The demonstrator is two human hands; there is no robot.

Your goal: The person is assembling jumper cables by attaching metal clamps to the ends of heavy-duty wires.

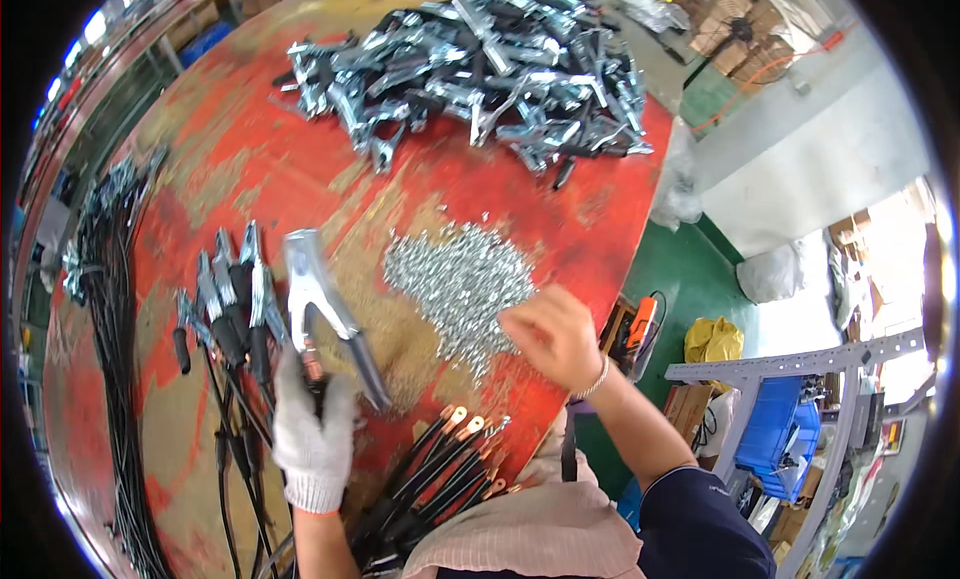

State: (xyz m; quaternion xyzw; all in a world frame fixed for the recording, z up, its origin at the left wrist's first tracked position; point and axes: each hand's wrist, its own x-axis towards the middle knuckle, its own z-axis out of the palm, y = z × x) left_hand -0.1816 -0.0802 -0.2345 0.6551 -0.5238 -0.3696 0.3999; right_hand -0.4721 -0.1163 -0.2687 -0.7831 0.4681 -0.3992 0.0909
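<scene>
My left hand (pixel 314 441), in a white knit glove, is closed round the lower end of a silvery spring clamp (pixel 318 294). A copper cable lug (pixel 311 362) shows at the clamp's handle, just above the gloved fingers. The clamp's other handle, sleeved in dark grey, slants away to the right. My bare right hand (pixel 555 334) is at the right edge of a heap of small shiny metal fasteners (pixel 465 284). Its fingers are curled together, and whatever they pinch is hidden.
A large pile of metal clamps (pixel 470 74) covers the far side of the worn red table (pixel 230 179). Clamps on cables (pixel 228 299) lie left, beside a long bundle of black cables (pixel 112 359). Lug-ended cables (pixel 440 479) lie near me. A shelf with a blue bin (pixel 780 434) stands right.
</scene>
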